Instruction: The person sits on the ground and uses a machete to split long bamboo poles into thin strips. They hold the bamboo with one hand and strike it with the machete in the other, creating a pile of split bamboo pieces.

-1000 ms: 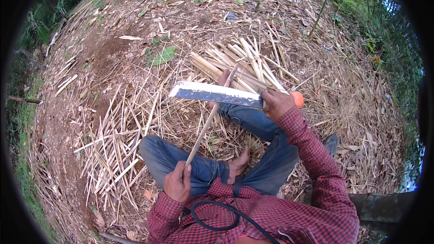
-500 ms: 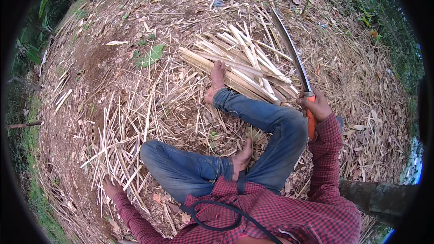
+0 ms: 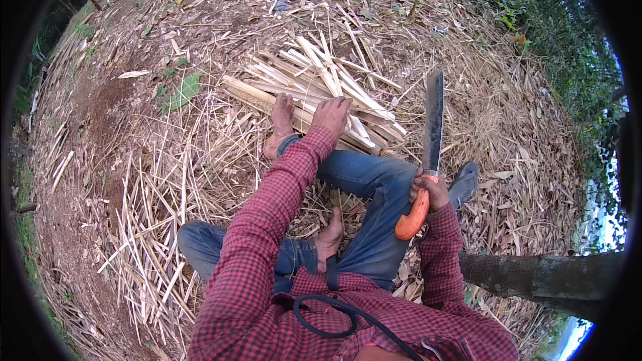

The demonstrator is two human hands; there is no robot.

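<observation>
My left hand point(image 3: 332, 115) lies on the pile of pale split bamboo pieces point(image 3: 301, 77), its fingers curled down over them. Its fingertips are partly hidden, so how firm the hold is does not show. In my right hand point(image 3: 433, 191) is a machete point(image 3: 434, 124) with an orange handle, the blade pointing up and away from me and its flat side facing the view. The machete is apart from the pile, to its right. My bare foot point(image 3: 281, 117) rests against the near left side of the pile.
A heap of thin split strips point(image 3: 150, 247) lies on the left, beside my bent knee. Behind my right arm is a thick trunk point(image 3: 542, 281). A sandal point(image 3: 464, 184) sits by my right hand. A green leaf point(image 3: 184, 91) lies among ground litter, with bushes point(image 3: 548, 33) at the far right.
My left hand has moved from the strip heap on the left across to the bamboo pile. My right hand has turned the machete so more of its flat blade shows.
</observation>
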